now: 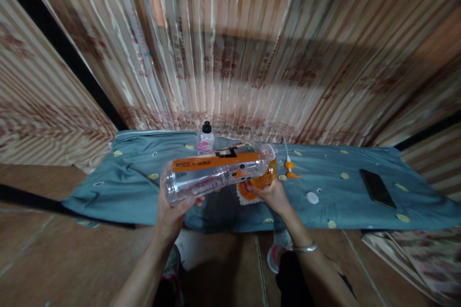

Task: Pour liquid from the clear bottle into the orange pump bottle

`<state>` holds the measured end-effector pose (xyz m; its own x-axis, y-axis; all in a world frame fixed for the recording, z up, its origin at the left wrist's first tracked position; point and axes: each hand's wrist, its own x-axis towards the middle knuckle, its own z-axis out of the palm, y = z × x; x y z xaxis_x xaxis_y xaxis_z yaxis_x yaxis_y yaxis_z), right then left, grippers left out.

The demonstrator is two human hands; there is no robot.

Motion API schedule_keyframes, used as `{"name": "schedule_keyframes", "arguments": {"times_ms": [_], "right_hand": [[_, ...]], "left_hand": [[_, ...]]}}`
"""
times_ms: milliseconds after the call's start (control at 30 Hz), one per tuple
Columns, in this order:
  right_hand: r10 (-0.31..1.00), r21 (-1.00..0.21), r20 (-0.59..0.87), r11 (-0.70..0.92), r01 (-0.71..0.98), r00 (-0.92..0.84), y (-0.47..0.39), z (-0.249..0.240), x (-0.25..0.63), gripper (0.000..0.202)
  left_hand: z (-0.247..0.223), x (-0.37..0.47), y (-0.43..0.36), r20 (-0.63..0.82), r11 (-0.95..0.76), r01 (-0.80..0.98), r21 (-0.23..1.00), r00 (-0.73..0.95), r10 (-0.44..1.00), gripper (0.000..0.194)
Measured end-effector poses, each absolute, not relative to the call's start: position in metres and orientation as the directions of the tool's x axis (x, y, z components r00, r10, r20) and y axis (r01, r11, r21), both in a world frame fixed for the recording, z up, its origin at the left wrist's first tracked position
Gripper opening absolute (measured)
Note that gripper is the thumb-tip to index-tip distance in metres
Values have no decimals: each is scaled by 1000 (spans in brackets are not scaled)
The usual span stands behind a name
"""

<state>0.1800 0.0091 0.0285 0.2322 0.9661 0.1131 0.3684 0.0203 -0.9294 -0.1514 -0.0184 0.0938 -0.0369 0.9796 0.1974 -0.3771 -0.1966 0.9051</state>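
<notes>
Left hand [173, 211] grips base of a clear bottle [216, 170], held near-horizontal, neck tipped over an orange bottle [260, 182] that right hand [272, 195] clasps w/ curled fingers. Clear bottle's orange label has black print, too blurred to read. Both sit above a blue cloth [137, 187]; phone [377, 187], white cap [312, 197], pump [289, 165], small bottle [205, 140] nearby.

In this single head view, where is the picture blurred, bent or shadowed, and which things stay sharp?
Head view: the striped curtain smears and fans outward toward the corners, a wide-lens bend; a broad dark shadow band crosses it. The clear plastic bottle with orange label, held tilted by the left hand, shows soft highlights. The right hand steadies an orange bottle. The black phone on the teal cloth looks sharp.
</notes>
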Motion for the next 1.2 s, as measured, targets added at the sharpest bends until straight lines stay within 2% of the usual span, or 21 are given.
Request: {"name": "schedule_keyframes", "arguments": {"times_ms": [200,433,733,933,1067,1200], "right_hand": [[968,-928,125,37,371,216,9,29,180,70],[967,-916,130,33,400,217,7,32,181,73],[970,-924,111,20,381,218,7,34,180,65],[971,-936,76,-10,352,228,7,33,180,72],[972,-940,63,-19,342,227,7,33,182,75],[977,-942,61,-11,336,203,7,32,184,76]], "left_hand": [[92,-150,-17,186,-188,-363,913,-40,982,94],[90,-152,-18,200,-199,-380,903,-37,979,84],[90,-151,-20,195,-199,-397,896,-50,979,72],[94,-142,-20,242,-249,-393,885,-69,968,74],[93,-139,-20,253,-287,-409,866,-136,958,88],[92,-144,-21,220,-227,-385,895,-63,974,82]]}}
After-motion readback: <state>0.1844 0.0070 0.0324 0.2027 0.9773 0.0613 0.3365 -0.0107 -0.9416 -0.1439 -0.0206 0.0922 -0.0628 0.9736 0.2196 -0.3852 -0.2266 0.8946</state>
